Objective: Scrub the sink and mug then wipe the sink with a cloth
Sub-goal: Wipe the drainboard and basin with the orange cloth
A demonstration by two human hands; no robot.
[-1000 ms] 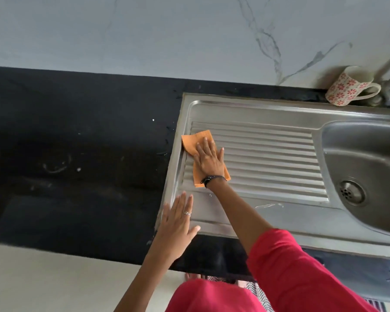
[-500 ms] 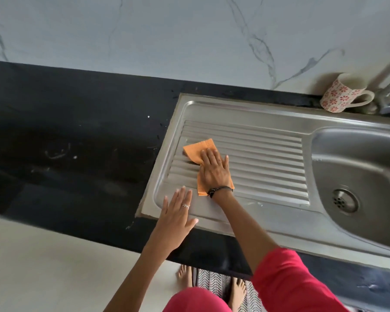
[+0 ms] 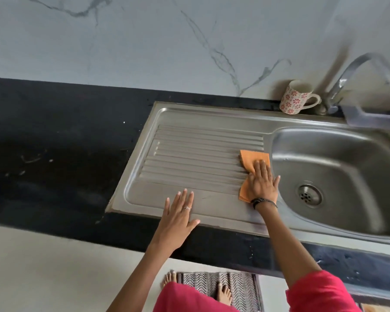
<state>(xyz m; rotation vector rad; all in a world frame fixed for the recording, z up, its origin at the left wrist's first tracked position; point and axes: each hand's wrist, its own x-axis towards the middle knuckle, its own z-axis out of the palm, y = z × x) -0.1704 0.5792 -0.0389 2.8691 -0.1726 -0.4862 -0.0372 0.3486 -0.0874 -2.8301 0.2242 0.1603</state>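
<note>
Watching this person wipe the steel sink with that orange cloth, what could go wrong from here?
The orange cloth lies at the draining board's right edge, beside the basin; one more push by the right hand might drop it in. The flowered mug stands by the tap at the sink's back rim; a wide sweep there could knock it. The left hand rests flat on possibly wet steel and could slide.

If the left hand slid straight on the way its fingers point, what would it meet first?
The left hand points up across the flat steel, so it would probably first meet the drainboard ridges. The cloth lies off to the right, outside that line.
</note>
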